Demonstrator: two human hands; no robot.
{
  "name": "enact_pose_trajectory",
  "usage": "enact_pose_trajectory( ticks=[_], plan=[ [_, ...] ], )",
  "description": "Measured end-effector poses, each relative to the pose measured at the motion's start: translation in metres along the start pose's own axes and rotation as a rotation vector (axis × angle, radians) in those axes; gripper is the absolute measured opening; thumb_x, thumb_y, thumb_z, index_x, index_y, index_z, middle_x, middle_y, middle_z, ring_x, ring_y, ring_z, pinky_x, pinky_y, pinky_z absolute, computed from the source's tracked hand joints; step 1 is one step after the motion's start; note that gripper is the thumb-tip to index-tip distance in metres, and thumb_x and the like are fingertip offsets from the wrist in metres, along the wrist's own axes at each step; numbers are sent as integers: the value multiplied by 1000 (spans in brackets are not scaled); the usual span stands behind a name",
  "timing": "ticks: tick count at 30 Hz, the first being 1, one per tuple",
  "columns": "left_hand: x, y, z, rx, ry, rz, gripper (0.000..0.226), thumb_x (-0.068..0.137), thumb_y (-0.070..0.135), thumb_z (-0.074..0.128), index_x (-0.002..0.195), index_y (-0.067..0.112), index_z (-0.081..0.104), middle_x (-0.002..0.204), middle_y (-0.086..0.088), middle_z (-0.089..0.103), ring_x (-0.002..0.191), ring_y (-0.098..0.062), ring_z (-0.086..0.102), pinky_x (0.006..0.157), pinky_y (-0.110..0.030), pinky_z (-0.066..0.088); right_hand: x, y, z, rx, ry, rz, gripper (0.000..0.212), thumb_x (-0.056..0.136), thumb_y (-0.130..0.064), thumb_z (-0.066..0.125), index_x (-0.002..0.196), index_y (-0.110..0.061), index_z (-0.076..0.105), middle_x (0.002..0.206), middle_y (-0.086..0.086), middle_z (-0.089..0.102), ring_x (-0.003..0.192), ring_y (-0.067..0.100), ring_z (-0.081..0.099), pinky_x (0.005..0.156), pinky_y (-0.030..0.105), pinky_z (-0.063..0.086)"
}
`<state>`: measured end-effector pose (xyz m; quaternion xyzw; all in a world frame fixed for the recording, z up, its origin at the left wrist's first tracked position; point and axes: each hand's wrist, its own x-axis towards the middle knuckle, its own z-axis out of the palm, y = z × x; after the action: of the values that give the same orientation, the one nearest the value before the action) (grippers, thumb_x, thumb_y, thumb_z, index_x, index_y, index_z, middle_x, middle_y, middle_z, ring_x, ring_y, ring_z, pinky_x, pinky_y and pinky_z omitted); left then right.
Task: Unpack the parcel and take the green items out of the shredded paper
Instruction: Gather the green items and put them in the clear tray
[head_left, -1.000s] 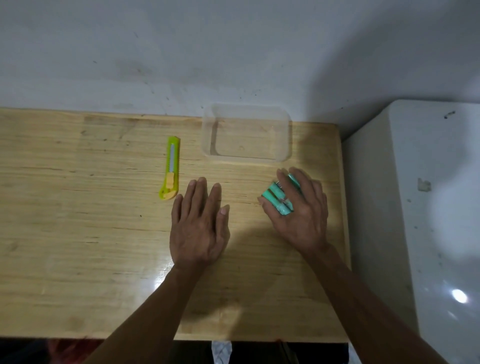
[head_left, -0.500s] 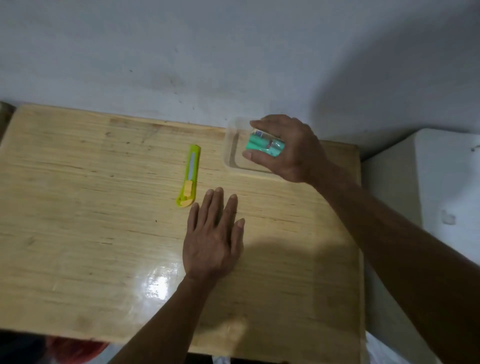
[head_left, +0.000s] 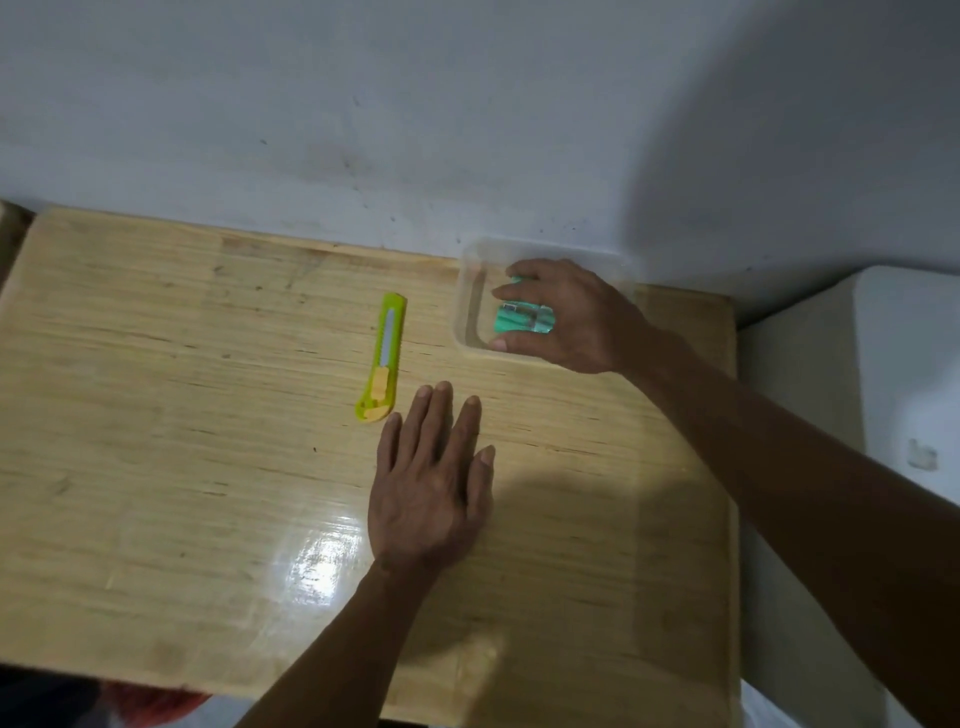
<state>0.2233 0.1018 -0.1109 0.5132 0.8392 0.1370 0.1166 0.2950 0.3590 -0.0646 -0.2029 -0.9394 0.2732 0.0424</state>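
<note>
Two hands in frame. Right hand (head_left: 566, 319), upper right of centre, fingers curled around bundle of mint-green cylindrical items (head_left: 522, 319), holding it inside clear plastic rectangular tray (head_left: 470, 291) against wall. Left hand (head_left: 431, 478), centre frame, flat on pale wooden tabletop (head_left: 182, 441), palm down, fingers spread slightly, holding nothing. Lime-green plastic utility knife with yellow slider (head_left: 383, 358) lies just left of tray, beyond left fingertips, not touched. White cabinet (head_left: 893, 395) at right edge.

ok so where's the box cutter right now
The box cutter lies flat on the table, mid-view near the far edge, left of the clear tray and just beyond the left hand.
</note>
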Motion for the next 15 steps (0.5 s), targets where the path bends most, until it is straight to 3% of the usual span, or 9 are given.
enact_pose_trajectory(
  ticks=[3,9,15],
  plan=[
    [-1,0,0,-6,12,2,58,105,47,32,158,24,34,168,-6,24,158,-20,10,127,-50,15,-1,-2,1,20,0,30,65,80,-56,71,132,-20,61,143,4,52,131,21,47,102,33,37],
    [0,0,2,15,11,1,57,105,47,34,158,24,34,168,-6,24,158,-19,10,127,-49,13,-9,0,5,64,134,46,63,80,-54,71,129,-15,63,139,6,57,127,22,53,104,40,45],
    [-1,0,3,9,27,3,57,104,45,37,157,23,36,167,-7,27,158,-21,13,126,-52,17,-12,-5,8,62,241,78,57,84,-56,63,125,-16,66,132,4,63,120,21,59,95,48,52]
  ],
)
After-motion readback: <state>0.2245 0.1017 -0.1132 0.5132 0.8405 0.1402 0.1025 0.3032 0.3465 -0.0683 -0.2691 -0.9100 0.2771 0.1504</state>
